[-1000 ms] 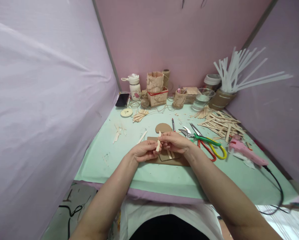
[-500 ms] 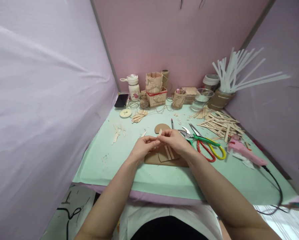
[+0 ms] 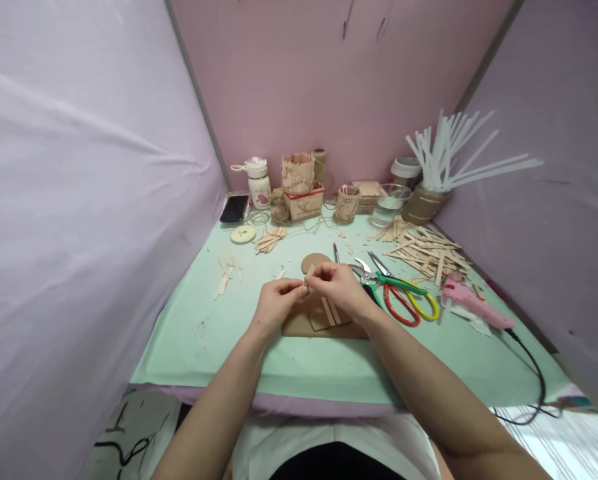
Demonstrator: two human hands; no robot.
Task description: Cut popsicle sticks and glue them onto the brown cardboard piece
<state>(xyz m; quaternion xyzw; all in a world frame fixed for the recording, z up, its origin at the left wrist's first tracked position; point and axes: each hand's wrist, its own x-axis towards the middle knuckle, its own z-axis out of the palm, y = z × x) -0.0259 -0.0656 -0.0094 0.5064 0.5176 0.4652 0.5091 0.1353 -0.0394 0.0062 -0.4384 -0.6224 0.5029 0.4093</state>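
My left hand (image 3: 277, 303) and my right hand (image 3: 337, 288) meet, fingertips almost touching, above a brown cardboard sheet (image 3: 296, 327). A pale wooden craft stick (image 3: 310, 271) is pinched in my right fingers, its end pointing up and away. My left thumb and forefinger are closed at its lower end, where the fingers hide most of it. On the cardboard, two short wooden strips (image 3: 331, 311) lie side by side inside a dark curved outline. Just beyond my hands lies a round cardboard piece (image 3: 315, 260).
Right of my hands lie pruning shears (image 3: 369, 275), scissors (image 3: 403, 303), a pink glue gun (image 3: 473, 303) with cord, and a pile of craft sticks (image 3: 423, 248). A water bowl (image 3: 389, 205), woven baskets (image 3: 303, 203), a bottle (image 3: 259, 185) and a phone (image 3: 235, 209) line the back.
The whole view has shifted slightly, so the table's things appear further left and lower. My hands stay together around the craft stick, with little change in their grip.
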